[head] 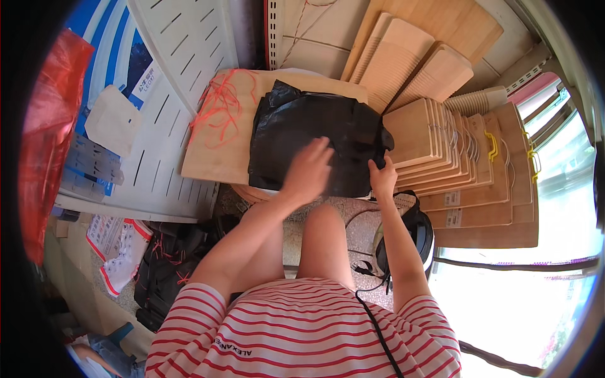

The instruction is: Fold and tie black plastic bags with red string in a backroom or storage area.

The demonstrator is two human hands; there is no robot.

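Observation:
A black plastic bag (302,118) is spread flat and creased over a pale wooden board (212,158). My left hand (309,172), blurred by motion, is over the middle of the bag, with nothing seen in it; whether it touches the plastic is unclear. At the bag's right edge, my right hand (384,177) pinches the black plastic between thumb and fingers. Loose pink plastic twine (222,106) lies tangled on the board's left part. What supports the board is mostly hidden.
Wooden cutting boards (411,134) stand in a row to the right; ribbed wooden washboards (397,52) lean behind. A slotted white metal panel (160,104) rises at left. Tied black bundles (170,264) lie on the floor. Beside my right arm is a dark bag (416,227).

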